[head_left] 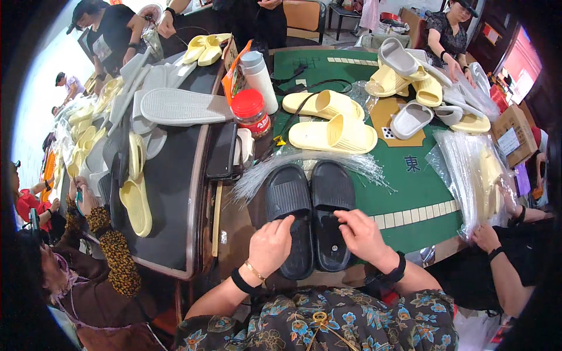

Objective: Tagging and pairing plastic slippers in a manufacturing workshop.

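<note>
A pair of black slippers lies side by side at the table edge before me, toes pointing away: a left slipper (288, 196) and a right slipper (333, 186). My left hand (270, 243) is closed over the left slipper near the back edge of its strap, fingertips pressed together. Over the right slipper, my right hand (363, 237) has its thumb and bent fingers drawn together, just behind the strap. Whatever thin thing either hand may pinch is too small to make out. Beyond the toes spreads a bundle of thin clear plastic strands (257, 175), partly under the slippers.
Pale yellow slippers (333, 136) lie beyond the strands, with a red-lidded jar (251, 111) and a white bottle (259, 82) to their left. Grey slippers (184, 106) pile on the left table. Clear plastic bags (459, 175) lie at right. Co-workers' hands are on both sides.
</note>
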A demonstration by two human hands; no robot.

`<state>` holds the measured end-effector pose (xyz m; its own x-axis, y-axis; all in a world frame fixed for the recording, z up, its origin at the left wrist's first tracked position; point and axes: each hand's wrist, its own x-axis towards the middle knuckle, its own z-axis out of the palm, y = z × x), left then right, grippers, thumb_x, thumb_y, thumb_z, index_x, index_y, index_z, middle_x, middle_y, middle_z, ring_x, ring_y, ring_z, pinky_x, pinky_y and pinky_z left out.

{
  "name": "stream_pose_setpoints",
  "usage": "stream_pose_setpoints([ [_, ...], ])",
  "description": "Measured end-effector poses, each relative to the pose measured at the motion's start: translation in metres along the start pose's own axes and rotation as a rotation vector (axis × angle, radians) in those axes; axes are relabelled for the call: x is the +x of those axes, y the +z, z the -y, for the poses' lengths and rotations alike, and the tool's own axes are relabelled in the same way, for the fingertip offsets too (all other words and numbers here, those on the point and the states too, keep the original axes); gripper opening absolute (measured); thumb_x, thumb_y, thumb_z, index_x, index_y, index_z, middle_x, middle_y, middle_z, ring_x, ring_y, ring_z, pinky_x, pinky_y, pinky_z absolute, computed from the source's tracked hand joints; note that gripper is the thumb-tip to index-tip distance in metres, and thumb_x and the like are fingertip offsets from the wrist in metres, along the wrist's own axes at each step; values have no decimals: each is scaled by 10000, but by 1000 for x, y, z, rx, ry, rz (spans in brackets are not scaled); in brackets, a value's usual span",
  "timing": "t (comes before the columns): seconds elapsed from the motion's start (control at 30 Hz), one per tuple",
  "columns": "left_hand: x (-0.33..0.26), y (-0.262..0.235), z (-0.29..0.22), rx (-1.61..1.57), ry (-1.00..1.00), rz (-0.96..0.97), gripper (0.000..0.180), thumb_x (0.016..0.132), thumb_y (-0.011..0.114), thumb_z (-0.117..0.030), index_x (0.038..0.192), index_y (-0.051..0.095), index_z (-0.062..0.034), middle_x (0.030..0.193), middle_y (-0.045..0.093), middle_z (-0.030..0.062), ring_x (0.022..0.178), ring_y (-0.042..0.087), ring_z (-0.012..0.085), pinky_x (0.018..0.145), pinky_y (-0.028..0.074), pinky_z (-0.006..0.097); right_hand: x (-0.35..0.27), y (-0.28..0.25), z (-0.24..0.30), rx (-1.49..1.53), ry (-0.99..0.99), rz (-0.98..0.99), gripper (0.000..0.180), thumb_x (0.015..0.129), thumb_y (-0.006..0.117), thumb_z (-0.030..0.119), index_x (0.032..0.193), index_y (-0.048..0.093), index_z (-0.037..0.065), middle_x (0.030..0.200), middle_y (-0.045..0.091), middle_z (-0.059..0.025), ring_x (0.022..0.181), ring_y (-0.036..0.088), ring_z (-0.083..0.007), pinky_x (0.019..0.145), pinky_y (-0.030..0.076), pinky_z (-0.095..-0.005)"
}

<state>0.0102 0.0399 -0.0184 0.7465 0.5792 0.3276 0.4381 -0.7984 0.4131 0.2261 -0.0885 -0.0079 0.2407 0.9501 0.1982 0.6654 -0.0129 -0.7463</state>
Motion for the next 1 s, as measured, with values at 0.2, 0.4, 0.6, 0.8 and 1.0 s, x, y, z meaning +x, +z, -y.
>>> stream_pose_setpoints([
  [0.2,25,-3,14,-35,-100,-88,453,823,681,-164,1215,534,10,1207,563,191,1117,529,370,957,440,429,30,-6,-16,-191,-81,-163,434,802,686,146,1195,571,1,1212,561,-180,1103,526,-369,944,442,-428],
  [0.4,2,-3,14,-29,-158,164,729,751,770,-333,1318,467,11,1347,485,201,1212,470,378,1029,385,445,11,0,-19,-358,-60,65,658,779,734,331,1297,507,-6,1364,473,-167,1260,418,-359,1014,383,-462],
  [0.6,-9,-20,0,166,-115,225,893,613,846,-354,1352,446,-51,1308,488,138,1138,496,313,937,408,421,5,-11,-9,-304,-87,106,550,787,730,308,1216,564,6,1285,529,-155,1187,473,-351,973,409,-449],
  [0.8,10,-2,11,314,-51,128,724,612,836,-323,1214,530,-62,1007,537,78,935,536,258,801,423,387,40,-4,5,-176,-185,30,305,820,690,212,1065,624,42,1086,618,-134,1022,571,-336,897,449,-425],
  [1.0,8,13,17,421,-9,47,623,570,808,-210,1125,568,-63,903,525,63,850,538,242,723,435,365,89,28,14,-111,-183,163,225,832,653,208,977,648,35,924,626,-143,906,613,-338,792,499,-419],
])
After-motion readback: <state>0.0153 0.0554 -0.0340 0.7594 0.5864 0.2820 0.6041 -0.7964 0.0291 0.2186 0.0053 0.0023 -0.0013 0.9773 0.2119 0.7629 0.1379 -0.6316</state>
